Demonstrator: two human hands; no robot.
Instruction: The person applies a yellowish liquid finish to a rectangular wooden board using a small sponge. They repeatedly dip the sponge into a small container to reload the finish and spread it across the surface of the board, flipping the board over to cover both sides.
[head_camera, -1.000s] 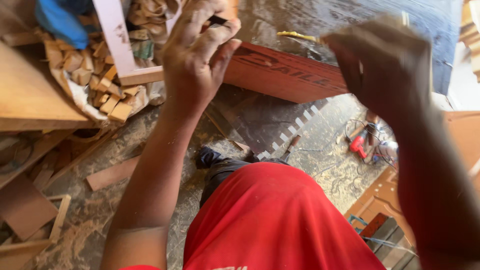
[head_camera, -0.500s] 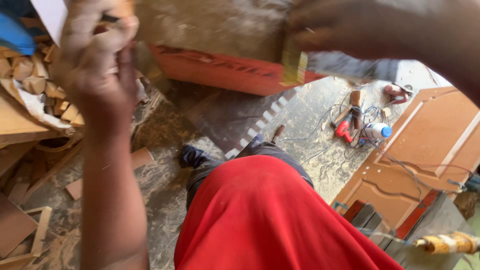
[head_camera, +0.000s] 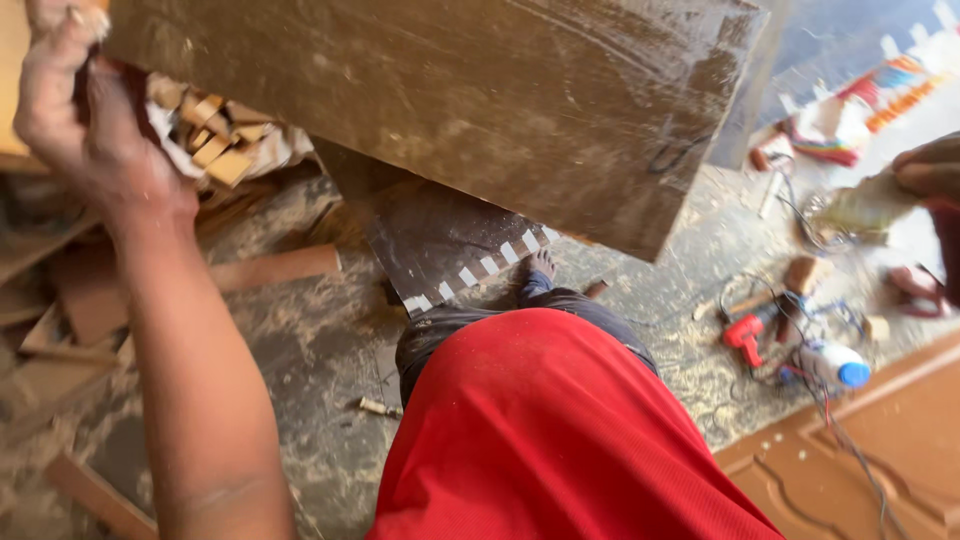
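My left hand is raised at the top left, fingers curled shut at the left end of a large brown dusty wooden board. The board tilts across the top of the view above my red shirt. My right hand shows only at the right edge, closed on a pale, blurred bottle-like object. What lies between the left fingers is partly hidden.
A sack of wood offcuts and loose planks lie on the left. A red power drill, a white bottle with a blue cap and cables lie on the dusty floor, right. A carved door panel lies at the bottom right.
The view has swung left and down. The big board now fills the top of the frame, my left hand has shifted to the far left, and my right hand has gone to the right edge.
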